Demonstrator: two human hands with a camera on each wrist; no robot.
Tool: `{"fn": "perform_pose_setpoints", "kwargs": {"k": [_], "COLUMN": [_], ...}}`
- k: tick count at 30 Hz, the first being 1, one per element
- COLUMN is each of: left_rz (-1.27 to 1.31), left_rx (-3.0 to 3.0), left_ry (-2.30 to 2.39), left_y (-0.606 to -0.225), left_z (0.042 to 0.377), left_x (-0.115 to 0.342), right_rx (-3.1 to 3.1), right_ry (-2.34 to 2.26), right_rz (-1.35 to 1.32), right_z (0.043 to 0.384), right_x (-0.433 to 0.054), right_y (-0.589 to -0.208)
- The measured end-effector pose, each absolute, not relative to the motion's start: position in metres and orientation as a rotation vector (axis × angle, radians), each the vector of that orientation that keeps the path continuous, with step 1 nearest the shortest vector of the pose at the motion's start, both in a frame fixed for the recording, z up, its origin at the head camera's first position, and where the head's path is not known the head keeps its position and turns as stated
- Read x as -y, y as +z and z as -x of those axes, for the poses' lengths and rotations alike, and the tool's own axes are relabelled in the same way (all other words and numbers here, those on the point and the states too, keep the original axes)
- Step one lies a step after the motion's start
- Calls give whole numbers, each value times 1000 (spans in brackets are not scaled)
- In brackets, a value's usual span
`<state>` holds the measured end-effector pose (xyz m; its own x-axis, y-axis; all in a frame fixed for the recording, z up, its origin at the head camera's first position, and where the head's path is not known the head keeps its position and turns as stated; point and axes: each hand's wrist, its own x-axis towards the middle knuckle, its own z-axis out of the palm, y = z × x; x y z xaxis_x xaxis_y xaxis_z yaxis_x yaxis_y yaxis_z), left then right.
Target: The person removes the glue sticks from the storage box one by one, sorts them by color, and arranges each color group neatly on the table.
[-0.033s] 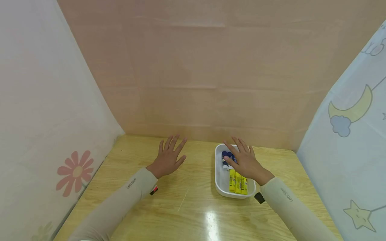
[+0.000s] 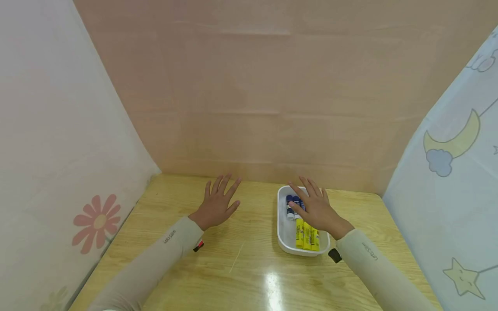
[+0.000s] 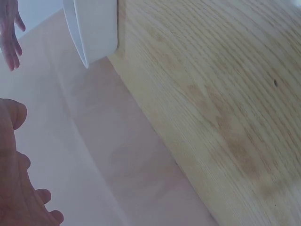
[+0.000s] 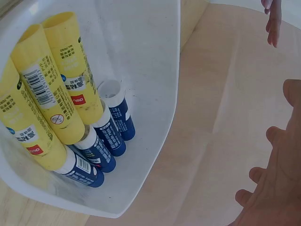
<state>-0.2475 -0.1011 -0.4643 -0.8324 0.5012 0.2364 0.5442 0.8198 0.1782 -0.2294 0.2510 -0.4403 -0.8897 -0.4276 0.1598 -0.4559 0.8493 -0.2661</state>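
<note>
My left hand is held over the left half of the table with its fingers straight and spread, holding nothing. My right hand is likewise spread, raised above a white plastic tub and covering part of it in the head view. Inside the tub lie yellow glue sticks in a row on the near side. Blue glue sticks with white ends lie side by side farther back, some hidden by the right hand in the head view. Neither hand touches the tub or the sticks.
A wooden table spreads under both hands. Behind it hangs a plain pinkish-brown sheet. A white cloth with a pink flower stands at the left, and one with a moon and star at the right.
</note>
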Motion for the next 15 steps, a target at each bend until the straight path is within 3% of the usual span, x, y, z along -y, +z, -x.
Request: {"fn": "perform_pose_setpoints", "kwargs": {"k": [15], "left_rz": [821], "left_rx": [2812], "left_ry": [-383], "left_y": [-470], "left_z": [248], "left_x": [98], "right_rx": [2923], "right_ry": [468], "right_rz": [-628], "right_z": [226], "right_x": [-270], "right_y": [-450]}}
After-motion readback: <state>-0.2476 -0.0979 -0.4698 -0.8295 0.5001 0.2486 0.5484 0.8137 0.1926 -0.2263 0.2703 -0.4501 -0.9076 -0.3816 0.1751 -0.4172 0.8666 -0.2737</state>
